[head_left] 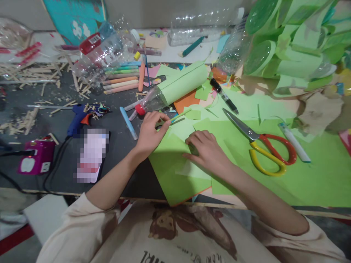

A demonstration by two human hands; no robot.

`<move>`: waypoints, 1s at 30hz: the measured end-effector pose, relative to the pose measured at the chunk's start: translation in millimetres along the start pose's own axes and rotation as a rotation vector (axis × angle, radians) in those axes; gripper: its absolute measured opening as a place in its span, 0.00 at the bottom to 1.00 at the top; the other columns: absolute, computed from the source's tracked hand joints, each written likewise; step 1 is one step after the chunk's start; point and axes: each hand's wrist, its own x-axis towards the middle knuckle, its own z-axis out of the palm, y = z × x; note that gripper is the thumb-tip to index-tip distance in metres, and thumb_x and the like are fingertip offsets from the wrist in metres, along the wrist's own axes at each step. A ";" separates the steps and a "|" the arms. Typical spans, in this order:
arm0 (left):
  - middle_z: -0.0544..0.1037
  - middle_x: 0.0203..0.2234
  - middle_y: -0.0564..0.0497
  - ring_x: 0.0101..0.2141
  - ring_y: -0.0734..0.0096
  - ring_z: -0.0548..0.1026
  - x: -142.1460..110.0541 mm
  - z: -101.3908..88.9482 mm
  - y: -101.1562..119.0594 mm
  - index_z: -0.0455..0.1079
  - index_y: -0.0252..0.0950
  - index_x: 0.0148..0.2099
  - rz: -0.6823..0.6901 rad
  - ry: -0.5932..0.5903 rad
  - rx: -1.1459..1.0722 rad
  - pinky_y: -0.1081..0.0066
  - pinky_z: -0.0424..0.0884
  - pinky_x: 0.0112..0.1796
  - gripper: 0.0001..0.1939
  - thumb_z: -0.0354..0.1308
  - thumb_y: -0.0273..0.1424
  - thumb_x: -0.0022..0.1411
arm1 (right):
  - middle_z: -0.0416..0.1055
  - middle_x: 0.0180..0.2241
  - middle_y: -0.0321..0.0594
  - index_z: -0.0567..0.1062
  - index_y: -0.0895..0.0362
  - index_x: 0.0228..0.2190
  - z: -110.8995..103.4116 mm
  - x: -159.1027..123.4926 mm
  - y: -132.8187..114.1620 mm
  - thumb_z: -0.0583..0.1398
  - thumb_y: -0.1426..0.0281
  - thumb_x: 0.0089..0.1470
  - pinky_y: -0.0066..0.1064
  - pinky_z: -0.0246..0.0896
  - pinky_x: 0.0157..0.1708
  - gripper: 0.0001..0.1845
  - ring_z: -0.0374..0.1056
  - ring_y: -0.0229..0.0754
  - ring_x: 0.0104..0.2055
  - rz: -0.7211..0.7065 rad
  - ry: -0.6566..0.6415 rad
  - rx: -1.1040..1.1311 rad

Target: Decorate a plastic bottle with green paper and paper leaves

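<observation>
Centre frame: left hand [153, 129] pinched thin green strip [181, 114]; right hand's [204, 149] grip sat apart. Light pinch likely avoided creases.

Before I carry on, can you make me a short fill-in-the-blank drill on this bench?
One handle loop of the scissors is reddish, the other ____.
The paper-wrapped bottle has a ____ cap.
In the picture, the phone lies to the ____ of the left hand.
Paper under the right hand is ____.

Missing words: yellow; red; left; green.
</observation>
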 end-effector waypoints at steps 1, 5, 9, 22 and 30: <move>0.75 0.30 0.52 0.34 0.68 0.70 0.1 0.3 0.6 0.67 0.39 0.32 -0.004 0.012 -0.020 0.68 0.66 0.37 0.09 0.55 0.35 0.64 | 0.71 0.36 0.46 0.71 0.57 0.33 -0.3 -0.1 -0.1 0.62 0.66 0.55 0.39 0.56 0.38 0.07 0.63 0.49 0.39 0.006 -0.006 0.064; 0.76 0.30 0.51 0.34 0.69 0.70 0.0 1.4 2.0 0.68 0.39 0.31 -0.050 0.040 -0.096 0.67 0.67 0.38 0.09 0.55 0.37 0.63 | 0.70 0.29 0.40 0.67 0.55 0.26 -3.4 2.2 0.0 0.58 0.73 0.54 0.35 0.57 0.35 0.06 0.63 0.44 0.34 0.093 0.054 0.429; 0.76 0.29 0.52 0.33 0.71 0.71 0.5 1.5 2.8 0.69 0.38 0.32 -0.177 0.053 -0.259 0.69 0.69 0.38 0.12 0.58 0.42 0.60 | 0.63 0.22 0.30 0.69 0.54 0.28 -11.1 6.9 2.5 0.61 0.66 0.51 0.28 0.50 0.22 0.06 0.54 0.34 0.21 0.398 0.191 0.822; 0.75 0.24 0.54 0.26 0.74 0.70 -0.4 6.1 8.9 0.64 0.38 0.27 -0.371 -0.068 -0.569 0.72 0.68 0.28 0.20 0.64 0.48 0.50 | 0.57 0.14 0.25 0.66 0.55 0.20 -6.6 8.6 9.7 0.66 0.66 0.46 0.23 0.49 0.16 0.13 0.52 0.29 0.15 0.660 0.450 1.154; 0.74 0.24 0.54 0.26 0.74 0.70 -1.3 7.0 7.0 0.65 0.38 0.26 -0.375 -0.044 -0.573 0.72 0.68 0.28 0.18 0.65 0.46 0.50 | 0.60 0.14 0.26 0.68 0.55 0.19 -5.8 8.0 10.9 0.65 0.68 0.46 0.24 0.54 0.18 0.12 0.56 0.30 0.16 0.633 0.463 1.113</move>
